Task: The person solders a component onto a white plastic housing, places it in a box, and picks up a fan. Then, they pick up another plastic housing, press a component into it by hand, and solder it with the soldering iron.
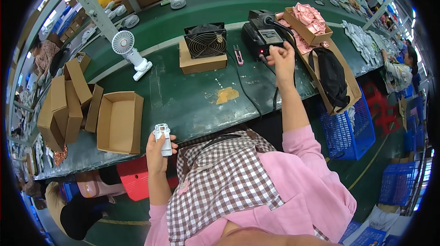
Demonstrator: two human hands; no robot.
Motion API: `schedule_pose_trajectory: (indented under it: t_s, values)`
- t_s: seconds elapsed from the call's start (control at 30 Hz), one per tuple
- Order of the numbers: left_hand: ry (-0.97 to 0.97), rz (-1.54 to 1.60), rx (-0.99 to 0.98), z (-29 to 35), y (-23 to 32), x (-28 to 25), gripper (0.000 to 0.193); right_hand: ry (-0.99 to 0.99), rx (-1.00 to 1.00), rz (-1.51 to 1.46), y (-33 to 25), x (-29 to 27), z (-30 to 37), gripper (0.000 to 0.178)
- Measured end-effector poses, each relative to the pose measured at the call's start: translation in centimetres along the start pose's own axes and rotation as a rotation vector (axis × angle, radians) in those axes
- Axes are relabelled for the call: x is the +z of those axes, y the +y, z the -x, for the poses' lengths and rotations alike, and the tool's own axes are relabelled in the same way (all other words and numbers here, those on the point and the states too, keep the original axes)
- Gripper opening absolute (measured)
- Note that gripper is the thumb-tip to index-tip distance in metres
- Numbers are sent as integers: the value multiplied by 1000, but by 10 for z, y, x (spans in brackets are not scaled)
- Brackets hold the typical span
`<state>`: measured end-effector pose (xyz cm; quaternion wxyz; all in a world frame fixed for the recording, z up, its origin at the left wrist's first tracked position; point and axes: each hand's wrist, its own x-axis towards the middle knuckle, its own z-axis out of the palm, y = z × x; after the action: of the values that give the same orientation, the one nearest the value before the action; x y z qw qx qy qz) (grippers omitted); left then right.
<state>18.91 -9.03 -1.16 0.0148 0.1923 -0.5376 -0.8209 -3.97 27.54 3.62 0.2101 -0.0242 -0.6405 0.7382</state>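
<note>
My left hand (158,152) grips a white plastic casing (163,139), a small oblong shell with an opening near its top, held just off the front edge of the green bench (178,108). Farther off to the right, my right hand (282,60) is raised with its fingers curled in at the front of a black soldering station (263,37). A red light glows on that box, close to my fingertips, and a dark cable runs down from it. Whatever my right fingers may pinch is too small to make out.
A black-grilled fan (205,43) rests on a cardboard box, beside pink-handled snips (238,55). A white handheld fan (129,53) stands left. Open cartons (120,122) line the left side. Pink parts (308,18) and a black bag (332,78) lie right, above a blue crate (350,131).
</note>
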Motion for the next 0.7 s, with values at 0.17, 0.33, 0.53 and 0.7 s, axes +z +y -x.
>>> schedule_pose_trajectory:
  t_s: [0.17,0.33,0.53,0.7]
  values:
    - [-60,36,16,-6,5,8,30,17,-11,184,-7,-3,-57,29]
    - [-63,14,21,-6,8,15,32,101,-118,323,22,21,-102,41]
    - [-91,-5,-45,-25,17,48,22,212,-336,716,8,21,-111,33]
    - [-76,-77,-39,-46,24,84,21,238,-356,476,10,20,-115,21]
